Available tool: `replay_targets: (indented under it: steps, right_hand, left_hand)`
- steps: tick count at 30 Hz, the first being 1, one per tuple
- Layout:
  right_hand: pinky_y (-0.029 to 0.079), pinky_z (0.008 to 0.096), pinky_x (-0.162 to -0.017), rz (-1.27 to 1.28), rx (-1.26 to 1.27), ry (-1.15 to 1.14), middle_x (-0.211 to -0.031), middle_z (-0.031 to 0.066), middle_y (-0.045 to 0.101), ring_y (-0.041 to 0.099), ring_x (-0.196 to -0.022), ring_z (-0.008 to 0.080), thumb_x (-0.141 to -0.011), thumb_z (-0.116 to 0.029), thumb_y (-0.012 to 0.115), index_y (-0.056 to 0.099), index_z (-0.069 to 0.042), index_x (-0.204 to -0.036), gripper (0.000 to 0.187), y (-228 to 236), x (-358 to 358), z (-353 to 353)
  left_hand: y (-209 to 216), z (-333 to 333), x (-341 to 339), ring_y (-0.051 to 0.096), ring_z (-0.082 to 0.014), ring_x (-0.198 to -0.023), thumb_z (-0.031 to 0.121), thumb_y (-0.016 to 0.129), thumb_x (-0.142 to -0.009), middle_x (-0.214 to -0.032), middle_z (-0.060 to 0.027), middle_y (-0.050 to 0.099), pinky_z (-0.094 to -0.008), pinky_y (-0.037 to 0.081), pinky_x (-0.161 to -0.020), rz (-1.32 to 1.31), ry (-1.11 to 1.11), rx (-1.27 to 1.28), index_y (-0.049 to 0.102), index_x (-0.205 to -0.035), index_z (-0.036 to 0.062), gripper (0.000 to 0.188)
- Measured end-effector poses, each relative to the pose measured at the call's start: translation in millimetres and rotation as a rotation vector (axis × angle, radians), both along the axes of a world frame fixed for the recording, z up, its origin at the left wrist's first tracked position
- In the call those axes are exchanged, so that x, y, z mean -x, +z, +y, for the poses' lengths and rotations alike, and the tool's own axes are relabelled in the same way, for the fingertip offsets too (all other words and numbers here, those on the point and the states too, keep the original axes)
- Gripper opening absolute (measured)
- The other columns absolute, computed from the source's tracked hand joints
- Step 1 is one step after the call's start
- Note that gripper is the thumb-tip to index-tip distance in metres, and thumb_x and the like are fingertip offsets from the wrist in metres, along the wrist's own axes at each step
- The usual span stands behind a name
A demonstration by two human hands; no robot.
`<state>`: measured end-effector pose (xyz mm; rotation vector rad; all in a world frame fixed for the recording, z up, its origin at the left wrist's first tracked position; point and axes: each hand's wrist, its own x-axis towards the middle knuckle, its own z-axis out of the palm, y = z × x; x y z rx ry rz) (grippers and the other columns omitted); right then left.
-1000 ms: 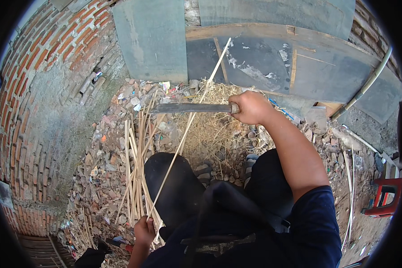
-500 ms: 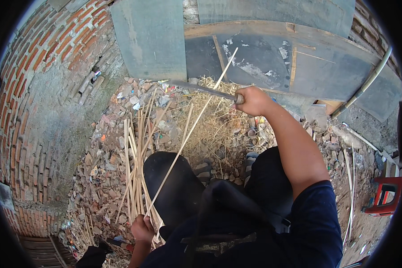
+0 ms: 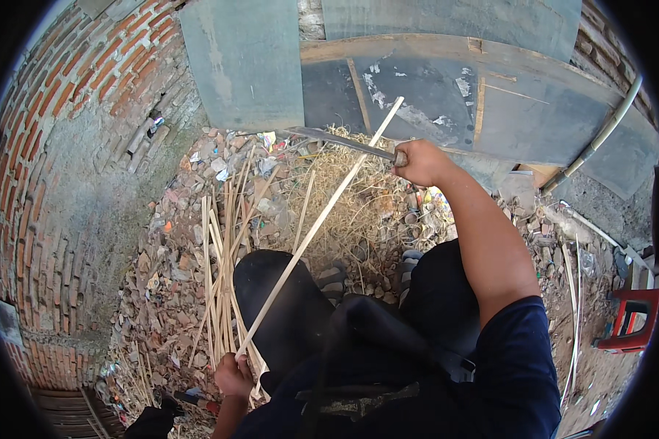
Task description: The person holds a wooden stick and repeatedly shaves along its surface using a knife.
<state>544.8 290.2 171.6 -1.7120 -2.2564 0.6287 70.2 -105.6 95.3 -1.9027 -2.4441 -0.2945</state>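
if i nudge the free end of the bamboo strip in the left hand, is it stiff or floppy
The bamboo strip is probably springy rather than floppy: gripped near one end by the left hand, it runs nearly straight. Being so slender, it is likely light and may flex when nudged.

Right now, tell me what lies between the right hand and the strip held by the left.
In the head view, the knife, held in the right hand, lies there, crossing the strip in the image; contact is unclear.

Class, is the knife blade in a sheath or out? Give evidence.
Out: the blade shows bare grey metal, running from the handle in the right hand past the pale strip.
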Motion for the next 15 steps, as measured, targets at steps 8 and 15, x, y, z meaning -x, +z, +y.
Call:
replay_targets:
  steps: [8, 15]
  right_hand:
    - [0.052, 0.0495, -0.084, -0.063, 0.004, 0.178, -0.095, 0.0212, 0.071, 0.068, -0.094, 0.0400, -0.081, -0.033, 0.075, 0.069, -0.006, -0.099, 0.033, 20, 20, -12]
    - [0.053, 0.0491, -0.083, 0.107, -0.031, -0.047, -0.090, 0.0218, 0.071, 0.068, -0.091, 0.0408, -0.081, -0.033, 0.076, 0.071, -0.006, -0.100, 0.034, -10, -10, 5]
  left_hand:
    - [-4, -2, 5, 0.059, -0.0460, -0.066, 0.027, 0.059, -0.096, -0.072, -0.0211, 0.060, -0.0554, 0.046, -0.059, -0.051, 0.005, 0.025, 0.055, -0.082, 0.0042, 0.027]
    - [-4, 4, 0, 0.059, -0.0457, -0.065, 0.028, 0.058, -0.097, -0.070, -0.0203, 0.059, -0.0554, 0.044, -0.058, -0.068, 0.018, 0.035, 0.055, -0.081, 0.0045, 0.028]
